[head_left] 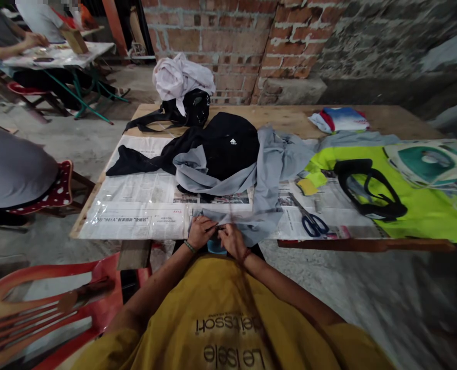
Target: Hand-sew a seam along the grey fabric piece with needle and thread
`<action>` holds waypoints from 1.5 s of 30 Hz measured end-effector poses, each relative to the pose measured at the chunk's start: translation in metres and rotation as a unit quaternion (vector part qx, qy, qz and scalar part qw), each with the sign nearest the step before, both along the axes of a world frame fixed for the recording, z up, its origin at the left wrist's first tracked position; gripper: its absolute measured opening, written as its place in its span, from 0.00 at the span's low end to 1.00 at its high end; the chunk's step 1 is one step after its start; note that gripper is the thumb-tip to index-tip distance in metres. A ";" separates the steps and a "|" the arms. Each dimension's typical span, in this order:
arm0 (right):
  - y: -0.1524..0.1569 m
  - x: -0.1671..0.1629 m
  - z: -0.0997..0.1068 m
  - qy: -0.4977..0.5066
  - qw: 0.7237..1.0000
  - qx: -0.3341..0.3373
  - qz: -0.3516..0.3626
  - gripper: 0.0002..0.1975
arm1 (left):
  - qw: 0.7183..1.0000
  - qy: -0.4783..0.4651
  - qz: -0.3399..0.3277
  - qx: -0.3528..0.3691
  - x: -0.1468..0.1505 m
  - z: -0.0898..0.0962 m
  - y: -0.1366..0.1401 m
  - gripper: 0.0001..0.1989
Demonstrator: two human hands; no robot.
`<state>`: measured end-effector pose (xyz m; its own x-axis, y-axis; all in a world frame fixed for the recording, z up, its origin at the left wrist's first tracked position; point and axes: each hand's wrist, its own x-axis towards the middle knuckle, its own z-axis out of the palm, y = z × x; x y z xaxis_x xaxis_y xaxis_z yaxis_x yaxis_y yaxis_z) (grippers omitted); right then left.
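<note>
The person's left hand (pixel 200 232) and right hand (pixel 232 240) were close together at the near edge of the long wooden table (pixel 290 118). Both hands rested on the near end of a soft grey cloth garment (pixel 267 174). The fingers of both hands were curled shut, pinching a fold of that grey cloth between them. The two hands almost touched each other. A small blue thing showed just under the hands, but it was too hidden to tell what it was.

The grey garment lay spread from the table's near edge up toward the middle. It sat on sheets of newspaper under clear plastic (pixel 135 205). Part of it wrapped around a black sports shirt with a small white logo (pixel 228 146).

Just to the right of the hands lay a pair of blue-handled scissors (pixel 313 224). Further right was a bright yellow-green cloth (pixel 424 205) with a black strap (pixel 367 190) on top. A green and white iron (pixel 424 162) sat at the far right. A black bag (pixel 182 110) with a pale pink cloth (pixel 180 77) on it stood at the far side. A red plastic chair (pixel 39 308) stood to the person's left. Other people sat at another table (pixel 58 54) far back.
</note>
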<state>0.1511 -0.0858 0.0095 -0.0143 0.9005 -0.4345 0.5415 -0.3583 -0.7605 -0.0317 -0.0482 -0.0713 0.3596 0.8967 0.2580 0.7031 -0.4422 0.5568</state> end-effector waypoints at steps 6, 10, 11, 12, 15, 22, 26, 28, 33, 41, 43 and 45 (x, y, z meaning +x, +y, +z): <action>-0.003 0.005 -0.011 0.011 1.000 0.023 0.000 0.10 | 1.000 -0.001 0.004 0.005 -0.003 -0.009 0.003 0.06; 0.002 0.004 -0.015 -0.022 0.996 0.085 0.002 0.11 | 1.000 0.009 -0.026 0.011 -0.004 -0.009 0.001 0.09; 0.003 0.003 -0.014 -0.030 0.996 0.084 0.000 0.11 | 0.999 0.014 -0.037 0.013 -0.004 -0.009 0.000 0.09; 0.005 0.002 -0.012 -0.034 0.996 0.076 0.001 0.12 | 0.999 0.018 -0.045 0.016 -0.004 -0.008 0.000 0.10; 0.006 0.006 -0.001 -0.042 0.998 0.041 0.036 0.14 | 0.998 0.025 -0.041 0.032 -0.004 -0.009 -0.001 0.10; 0.008 0.066 0.047 -0.102 0.973 0.119 0.168 0.07 | 0.999 0.022 -0.024 0.039 -0.001 -0.005 -0.005 0.09; 0.031 0.080 0.067 -0.145 0.958 0.230 0.091 0.08 | 0.999 0.025 -0.023 0.026 0.001 0.001 -0.008 0.09; 0.047 0.071 0.066 -0.157 0.950 0.259 0.079 0.07 | 0.999 0.024 -0.021 0.025 0.001 0.003 -0.009 0.08; 0.080 0.032 0.040 -0.091 0.976 0.134 0.149 0.10 | 0.999 0.023 -0.027 0.027 0.001 0.006 -0.009 0.10; 0.073 0.019 0.022 0.051 0.995 -0.006 0.085 0.04 | 0.999 0.032 -0.009 0.007 0.001 0.002 -0.006 0.09; 0.069 0.020 0.022 0.087 0.994 -0.038 0.052 0.04 | 1.000 0.028 -0.005 0.007 0.002 0.001 -0.005 0.09; 0.067 0.020 0.021 0.112 0.992 -0.060 0.023 0.04 | 1.000 0.025 -0.004 0.009 0.002 0.001 -0.005 0.09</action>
